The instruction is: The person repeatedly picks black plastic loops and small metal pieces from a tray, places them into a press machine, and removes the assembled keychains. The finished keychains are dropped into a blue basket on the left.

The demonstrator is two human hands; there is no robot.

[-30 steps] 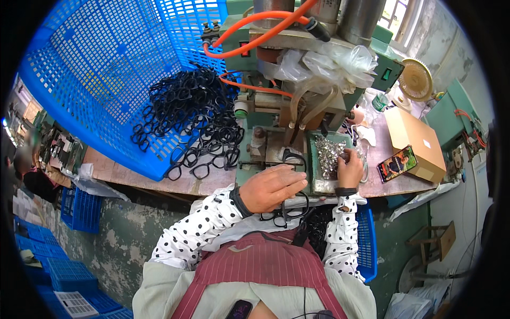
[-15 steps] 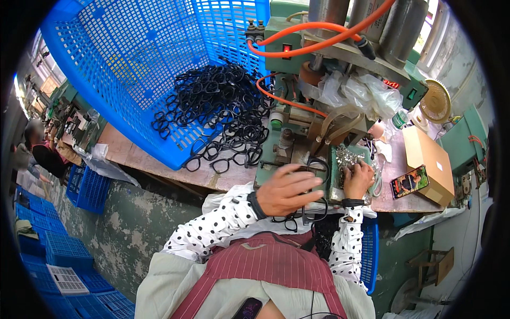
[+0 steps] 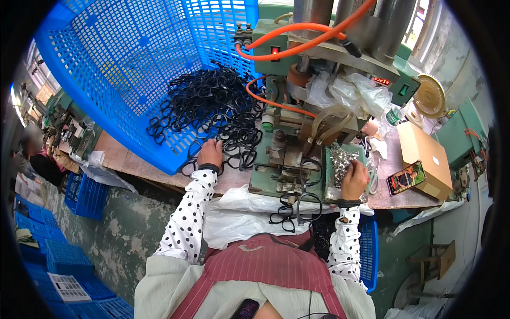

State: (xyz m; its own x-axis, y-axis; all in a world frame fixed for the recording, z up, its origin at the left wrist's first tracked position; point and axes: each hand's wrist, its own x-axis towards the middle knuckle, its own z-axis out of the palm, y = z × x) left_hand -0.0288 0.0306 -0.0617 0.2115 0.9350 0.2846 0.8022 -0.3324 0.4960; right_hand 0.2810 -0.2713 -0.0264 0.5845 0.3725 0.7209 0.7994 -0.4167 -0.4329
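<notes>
My left hand (image 3: 210, 154) is at the near edge of a heap of black eyeglass frames (image 3: 204, 98), its fingers closed on one of the frames there. The heap spills from a large tipped blue crate (image 3: 114, 114). My right hand (image 3: 355, 182) hovers at a green tray of small shiny metal parts (image 3: 340, 159), fingers bent together; what they pinch is too small to make out. Between the hands, a black eyeglass frame (image 3: 309, 207) hangs at the front of the green press (image 3: 281, 181). More black frames (image 3: 283, 217) dangle just left of it.
Orange air hoses (image 3: 297, 27) and metal cylinders sit on the press. To the right are a cardboard box (image 3: 425, 159), a phone (image 3: 407, 178) leaning on it, and a small fan (image 3: 429, 97). Blue crates (image 3: 69, 260) stack on the floor at left. A person (image 3: 40, 159) sits far left.
My left hand has moved from in front of the press leftward to the heap of frames. The eyeglass frame at the press now shows fully. My right hand stays at the parts tray.
</notes>
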